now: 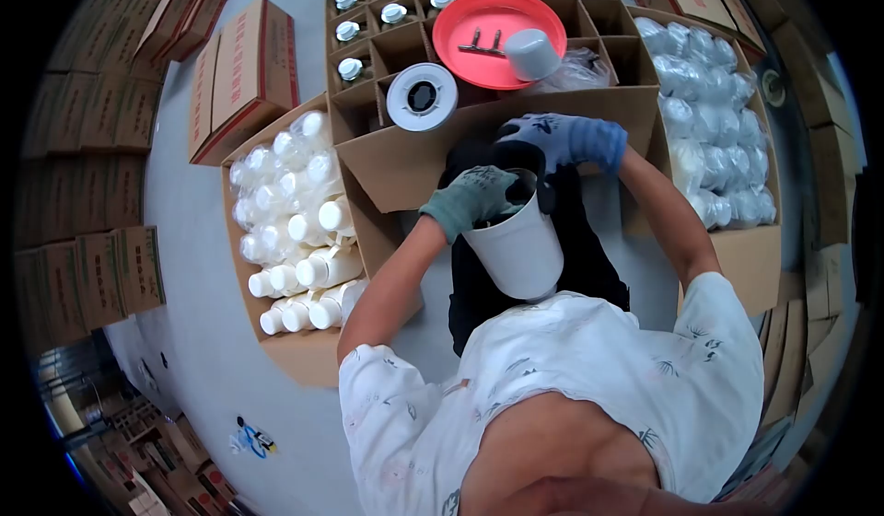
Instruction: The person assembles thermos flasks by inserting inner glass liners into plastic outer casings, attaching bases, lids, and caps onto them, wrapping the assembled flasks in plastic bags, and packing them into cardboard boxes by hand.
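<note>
A white cylindrical container (517,254) rests tilted between the person's thighs, its open mouth facing the hands. My left hand (474,198), in a grey-green glove, grips its rim, with the fingertips partly hidden at the opening. A black curved part (545,192) lies along the right side of the mouth. My right hand (564,141), in a blue-grey glove, is closed on this black part just above the container. Beyond the hands, a white round piece with a dark centre (422,97) and a red basin (499,14) sit on a divided carton.
The divided carton (396,171) holds white-capped bottles. A carton of white bottles (308,369) stands at left, and one of plastic-wrapped items (741,258) at right. The basin holds a grey cup (531,54) and dark metal pieces (482,46). Closed boxes (241,74) stand further left.
</note>
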`<state>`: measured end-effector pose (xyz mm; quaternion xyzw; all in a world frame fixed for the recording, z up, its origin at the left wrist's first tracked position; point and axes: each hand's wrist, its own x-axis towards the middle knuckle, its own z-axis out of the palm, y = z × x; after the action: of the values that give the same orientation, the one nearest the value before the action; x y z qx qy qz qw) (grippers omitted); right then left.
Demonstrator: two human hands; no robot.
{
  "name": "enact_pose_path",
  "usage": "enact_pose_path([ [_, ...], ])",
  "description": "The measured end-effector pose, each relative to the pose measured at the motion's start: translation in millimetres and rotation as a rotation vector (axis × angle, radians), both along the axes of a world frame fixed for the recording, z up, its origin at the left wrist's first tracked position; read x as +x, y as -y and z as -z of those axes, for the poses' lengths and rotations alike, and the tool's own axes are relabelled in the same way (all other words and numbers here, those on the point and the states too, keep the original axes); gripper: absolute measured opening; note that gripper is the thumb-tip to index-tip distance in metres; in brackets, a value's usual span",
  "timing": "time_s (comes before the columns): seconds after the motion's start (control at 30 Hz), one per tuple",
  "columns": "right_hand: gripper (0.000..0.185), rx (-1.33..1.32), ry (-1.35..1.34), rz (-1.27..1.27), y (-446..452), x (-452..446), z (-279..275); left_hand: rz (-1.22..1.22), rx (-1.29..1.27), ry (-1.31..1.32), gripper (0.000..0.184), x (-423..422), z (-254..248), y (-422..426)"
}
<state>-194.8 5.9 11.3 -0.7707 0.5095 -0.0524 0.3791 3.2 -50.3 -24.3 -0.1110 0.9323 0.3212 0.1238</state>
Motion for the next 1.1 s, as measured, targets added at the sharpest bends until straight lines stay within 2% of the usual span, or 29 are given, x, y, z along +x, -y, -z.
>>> enact_pose_path([
  [0.03, 0.077, 0.151, 0.121, -0.084, 13.2, 4.8, -2.6, -0.025, 0.019, -0.034, 0.035, 7.2, -2.3, 3.6],
  [0.13, 0.058, 0.189, 0.295, -0.126, 27.5, 7.7, -26.0, -0.1, 0.051, -0.193, 0.045, 32.8, -13.2, -0.3],
  [0.23, 0.044, 0.002, 0.396, 0.19, 45.9, -11.7, -31.3, -0.16, 0.074, -0.253, 0.044, 37.1, -25.7, 4.2],
  [0.27, 0.041, -0.04, 0.457, 0.279, 48.6, -16.6, -32.7, -0.308, -0.112, -0.536, 0.052, 41.2, -21.0, 11.9],
  [0.3, 0.038, -0.052, 0.556, 0.349, 47.5, -17.5, -43.3, -0.472, -0.267, -0.594, 0.057, 35.6, -16.4, 29.6],
  [0.33, 0.036, -0.069, 0.339, 0.458, 46.1, -6.8, -57.8, -0.639, -0.419, -0.649, 0.062, 27.2, -11.4, 49.3],
  [0.37, 0.036, -0.137, 0.324, 0.479, 38.8, -1.6, -57.2, -0.552, -0.735, -0.489, 0.078, 24.0, -5.3, 64.2],
  [0.4, 0.036, -0.206, 0.306, 0.497, 33.6, 3.5, -49.9, -0.543, -0.783, -0.339, 0.077, 20.1, 6.2, 72.2],
  [0.43, 0.035, -0.307, 0.44, 0.493, 40.2, 1.5, -13.6, -0.531, -0.83, -0.189, 0.075, 17.6, 22.5, 80.9],
  [0.47, 0.035, -0.409, 0.566, 0.473, 46.8, -0.6, 22.1, -0.576, -0.734, -0.412, 0.069, 22.4, 56.3, 101.4],
  [0.5, 0.039, -0.412, 0.568, 0.525, 36.5, 6.1, 24.2, -0.608, -0.632, -0.636, 0.063, 22.1, 78.3, 122.1],
  [0.53, 0.045, -0.553, 0.428, 0.505, 25.2, 10.2, 14.1, -0.79, -0.242, -0.841, 0.059, 25.8, 67.3, 111.9],
  [0.57, 0.052, -0.68, 0.288, 0.485, 17.7, 12.5, 1.4, -0.884, 0.146, -0.89, 0.057, 30.7, 47.2, 99.5],
  [0.63, 0.061, -0.945, 0.187, 0.282, 20.5, 17.0, -11.5, -1.036, 0.95, -0.896, 0.052, 42.9, 5.0, 70.2],
  [0.67, 0.066, -1.06, 0.139, 0.17, 20.1, 24.3, -16.7, -0.852, 0.538, -0.932, 0.051, 49.2, -3.9, 54.4],
  [0.7, 0.072, -0.986, 0.171, 0.112, 21.8, 32.7, -25.1, -0.647, 0.135, -0.94, 0.05, 52.3, -11.0, 41.8],
  [0.73, 0.071, -1.03, 0.113, 0.088, 29.0, 33.9, -17.0, -0.423, -0.262, -0.921, 0.049, 51.5, -13.2, 34.5],
  [0.8, 0.071, -1.037, 0.089, 0.102, 34.9, 37.6, -1.6, -0.652, 0.43, -0.964, 0.05, 40.9, 12.1, 27.8],
  [0.83, 0.071, -1.003, 0.122, 0.14, 34.0, 40.5, 2.2, -0.693, 1.128, -0.952, 0.054, 35.8, -22.3, 14.6],
  [0.87, 0.071, -0.968, 0.154, 0.182, 31.7, 42.3, 4.6, -0.853, 1.814, -0.94, 0.057, 30.5, -56.9, 1.5],
  [0.93, 0.071, -0.911, 0.073, 0.24, 22.6, 38.6, -0.6, -0.823, 0.932, -1.012, 0.057, 18.8, -26.7, 9.8],
  [0.97, 0.072, -0.875, 0.033, 0.272, 17.5, 35.7, -2.8, -0.661, 0.427, -1.031, 0.055, 23.3, -15.1, 7.6],
  [1.0, 0.07, -0.962, 0.018, 0.259, 17.8, 31.7, -3.7, -0.568, -0.089, -1.077, 0.054, 23.8, -21.9, 1.6],
  [1.07, 0.069, -1.138, -0.051, 0.253, 23.4, 22.1, -4.2, -0.679, 1.021, -1.152, 0.052, 8.7, -42.9, -4.3],
  [1.1, 0.068, -1.224, -0.104, 0.252, 24.9, 19.2, -4.8, -0.703, 1.585, -1.108, 0.053, 2.7, -48.8, -8.3],
])
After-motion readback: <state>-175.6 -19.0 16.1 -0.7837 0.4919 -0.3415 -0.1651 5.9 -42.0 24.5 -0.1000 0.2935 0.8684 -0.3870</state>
